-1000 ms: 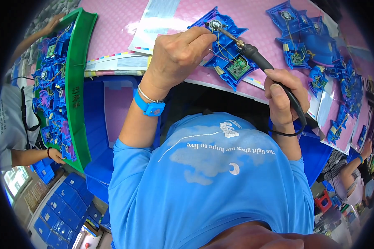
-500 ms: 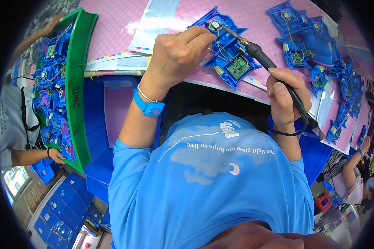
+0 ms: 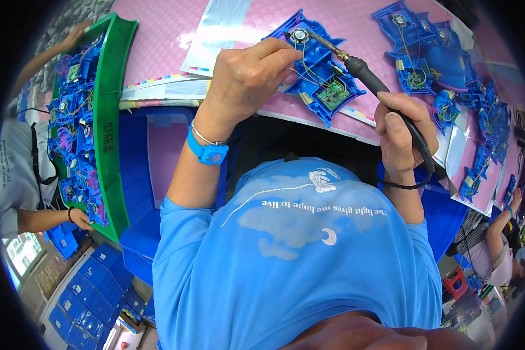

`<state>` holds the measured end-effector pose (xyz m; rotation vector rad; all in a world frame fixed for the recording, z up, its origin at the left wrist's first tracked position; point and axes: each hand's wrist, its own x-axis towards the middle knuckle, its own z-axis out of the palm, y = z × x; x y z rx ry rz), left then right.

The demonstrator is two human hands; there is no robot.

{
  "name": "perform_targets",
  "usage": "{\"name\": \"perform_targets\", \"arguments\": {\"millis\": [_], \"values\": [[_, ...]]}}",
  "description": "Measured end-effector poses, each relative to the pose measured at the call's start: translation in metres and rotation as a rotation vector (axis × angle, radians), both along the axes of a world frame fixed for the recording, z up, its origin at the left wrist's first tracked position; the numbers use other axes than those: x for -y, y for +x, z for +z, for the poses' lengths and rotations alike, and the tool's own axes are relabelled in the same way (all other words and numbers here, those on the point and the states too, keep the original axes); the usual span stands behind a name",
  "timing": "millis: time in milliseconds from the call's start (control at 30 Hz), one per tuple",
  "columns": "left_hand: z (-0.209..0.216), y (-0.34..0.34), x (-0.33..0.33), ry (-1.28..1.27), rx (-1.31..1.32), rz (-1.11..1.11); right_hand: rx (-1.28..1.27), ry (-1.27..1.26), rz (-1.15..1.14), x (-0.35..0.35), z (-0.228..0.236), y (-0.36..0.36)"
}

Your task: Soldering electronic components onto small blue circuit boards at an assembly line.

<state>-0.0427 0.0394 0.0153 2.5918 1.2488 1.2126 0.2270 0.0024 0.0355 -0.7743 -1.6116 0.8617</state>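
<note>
A blue plastic housing point(image 3: 318, 52) lies on the pink table in front of me. It holds a round speaker point(image 3: 299, 36) and a green circuit board point(image 3: 332, 93), with thin wires running between them. My left hand point(image 3: 254, 73) is closed in a pinch over the housing's left edge, its fingertips on a thin wire beside the speaker. My right hand point(image 3: 407, 131) grips a soldering iron point(image 3: 370, 79) by its black handle. The iron's metal tip points left and meets the speaker's right edge. What lies beneath my left fingers is hidden.
More blue housings point(image 3: 411, 35) with boards and speakers are strewn across the table's right side. At the left, another person's hands point(image 3: 79, 219) hold a green tray point(image 3: 114, 128) full of similar housings. Printed sheets point(image 3: 163, 90) lie on the table. Blue bins point(image 3: 137, 175) stand below its edge.
The housing, my hands and the iron show only a very slight shift. The iron's tip stays at the speaker's edge and my left pinch holds.
</note>
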Motion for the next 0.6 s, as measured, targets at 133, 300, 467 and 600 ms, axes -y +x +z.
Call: {"name": "perform_targets", "arguments": {"millis": [133,300,467,600], "values": [[-0.003,-0.008,0.005,0.036,0.145,0.001,-0.001,0.065,0.024,0.0,-0.004,0.006],[0.003,-0.013,0.036,-0.293,0.197,-0.091,-0.045,0.032,-0.035,0.001,0.0,0.011],[-0.002,0.007,0.036,-0.223,0.123,-0.109,-0.119,-0.019,-0.122,0.002,0.004,0.016],[-0.002,0.016,0.025,-0.156,0.02,-0.048,-0.178,0.064,-0.115,0.001,0.006,0.018]]}}
